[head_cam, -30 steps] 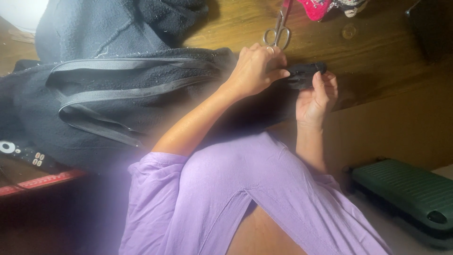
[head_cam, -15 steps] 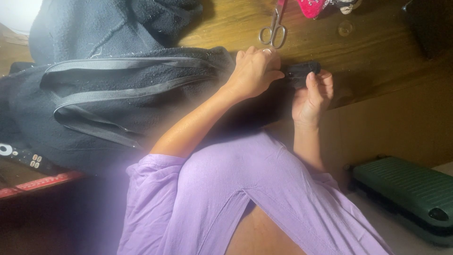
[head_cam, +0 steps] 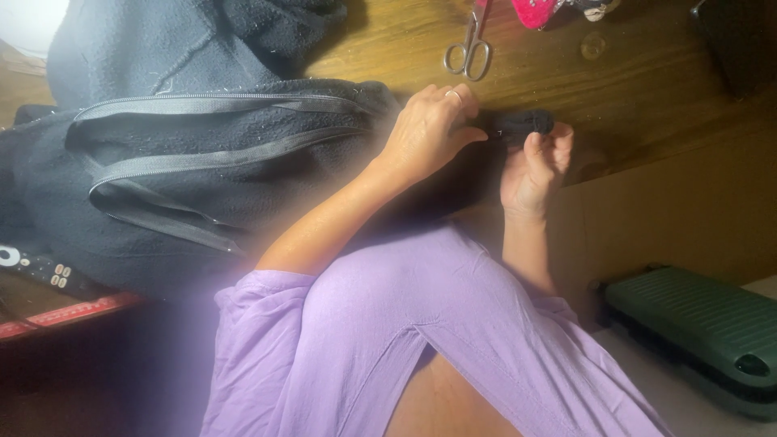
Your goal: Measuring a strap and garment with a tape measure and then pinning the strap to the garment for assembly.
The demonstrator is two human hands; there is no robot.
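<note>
At the near edge of the wooden table [head_cam: 647, 89], in the head view, both hands work one end of a black fleece garment [head_cam: 202, 186]. The left hand [head_cam: 425, 133], a ring on one finger, lies curled over the cloth and pinches it with thumb and fingers closed narrow. The right hand [head_cam: 534, 166] rises from below the table edge, palm toward the camera, its fingers folded onto the small dark end of the fabric [head_cam: 522, 123] that sticks out between the two hands; it grips that end. The garment spreads from there toward the left edge of the table, with two long grey zippers [head_cam: 218, 105] running across it. A pair of scissors [head_cam: 469, 48] lies toward the far edge, well apart from the hands and untouched; a pink item [head_cam: 538, 12] lies just beyond it. A black remote [head_cam: 36, 267] shows at the left under the garment. Purple sleeves [head_cam: 421, 340] fill the foreground, and a green ribbed case [head_cam: 704, 324] sits low at the right, off the table. Against the frames half a second and one second ago, the hands keep the same hold; the right hand has shifted slightly, its fingers closer onto the fabric end. Scissors and garment are unmoved.
</note>
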